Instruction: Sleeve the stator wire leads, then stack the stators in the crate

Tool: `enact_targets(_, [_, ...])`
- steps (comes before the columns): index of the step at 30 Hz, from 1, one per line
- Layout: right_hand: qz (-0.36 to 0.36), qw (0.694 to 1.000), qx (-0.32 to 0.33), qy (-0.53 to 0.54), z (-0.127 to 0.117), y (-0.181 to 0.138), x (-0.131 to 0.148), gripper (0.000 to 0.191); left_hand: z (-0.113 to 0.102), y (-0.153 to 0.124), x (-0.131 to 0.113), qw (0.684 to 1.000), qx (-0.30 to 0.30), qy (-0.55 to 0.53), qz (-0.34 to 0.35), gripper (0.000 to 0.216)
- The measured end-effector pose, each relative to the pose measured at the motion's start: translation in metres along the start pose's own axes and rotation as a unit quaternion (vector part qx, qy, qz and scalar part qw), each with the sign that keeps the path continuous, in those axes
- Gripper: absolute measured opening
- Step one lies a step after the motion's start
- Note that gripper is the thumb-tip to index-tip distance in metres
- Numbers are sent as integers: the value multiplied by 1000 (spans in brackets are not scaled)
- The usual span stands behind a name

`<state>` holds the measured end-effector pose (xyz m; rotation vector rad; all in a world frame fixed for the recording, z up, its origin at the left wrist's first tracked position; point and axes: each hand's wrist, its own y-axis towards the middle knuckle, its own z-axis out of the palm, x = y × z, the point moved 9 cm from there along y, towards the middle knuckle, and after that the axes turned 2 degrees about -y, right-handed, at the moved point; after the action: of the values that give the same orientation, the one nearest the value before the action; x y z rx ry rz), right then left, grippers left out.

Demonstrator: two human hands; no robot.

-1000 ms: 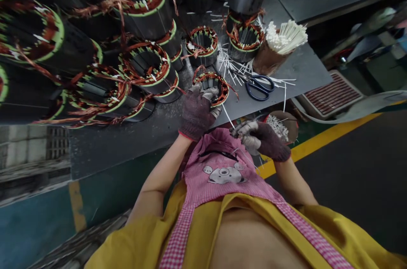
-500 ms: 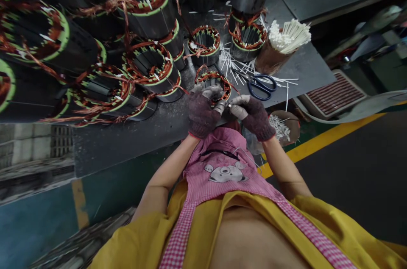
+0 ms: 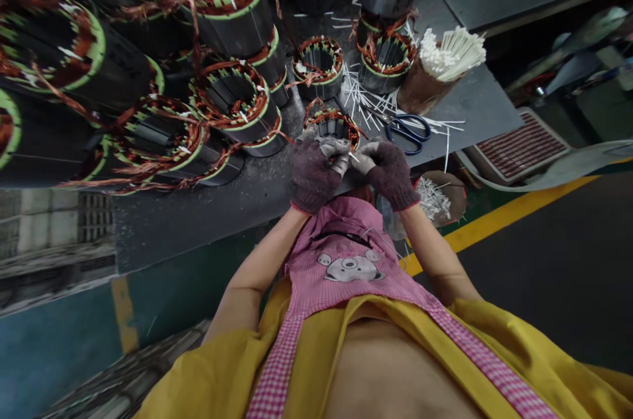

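Note:
A small motor stator [image 3: 332, 123] with copper windings sits at the near edge of the grey workbench [image 3: 198, 208]. My left hand [image 3: 314, 171], in a dark knit glove, is closed on its near rim. My right hand [image 3: 386, 168], gloved the same way, is pinched next to the left one and holds a thin white strip [image 3: 353, 156] at the stator's near edge. The fingertips of both hands nearly touch.
Many larger wound stators [image 3: 232, 96] crowd the bench to the left and back. Blue-handled scissors [image 3: 408, 128] lie among loose white strips, beside a brown cup of strips [image 3: 435, 72]. A second container of strips [image 3: 438, 194] hangs below the bench edge. A yellow floor line [image 3: 519, 208] runs at right.
My right hand has risen from in front of my apron to the stator and met the left hand. The left hand has stayed on the stator.

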<state>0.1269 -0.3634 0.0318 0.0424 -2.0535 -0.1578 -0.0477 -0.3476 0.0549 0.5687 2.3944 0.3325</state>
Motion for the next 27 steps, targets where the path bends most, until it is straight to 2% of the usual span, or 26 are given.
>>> enact_targets(4, [-28, 998, 27, -43, 1, 1, 5, 21, -2, 0, -1, 1000, 17, -8, 25, 17])
enact_targets(10, [-119, 987, 10, -107, -9, -1, 50, 19, -9, 4, -13, 998, -46, 12, 45, 8])
enact_targets(12, [-148, 982, -24, -115, -23, -1, 67, 22, -10, 6, -15, 998, -55, 22, 31, 9])
enact_targets(14, [-150, 981, -83, -92, -44, -2, 72, 25, -11, 6, -15, 998, -54, 30, 19, 11])
enact_targets(16, [-121, 985, -114, -38, -58, -1, 61, 25, -11, 6, -15, 998, -41, 29, 28, 13])
enact_targets(17, [-99, 990, -103, -3, -57, 1, 51, 23, -11, 6, -15, 999, -29, 26, 38, 13])
enact_targets(21, [-63, 991, 43, 110, -16, 4, 23, 34, -9, 4, -10, 998, 0, 32, 48, 12])
enact_targets(23, [-39, 986, 75, 141, 3, 3, 14, 36, -10, 3, -7, 998, -9, 39, 39, 14])
enact_targets(25, [10, 984, 51, 173, 11, 3, 3, 38, -10, 3, -5, 998, -17, 43, 32, 18])
enact_targets(27, [49, 976, 1, 210, 10, 3, -3, 39, -4, 3, -5, 999, -18, 42, 28, 18])
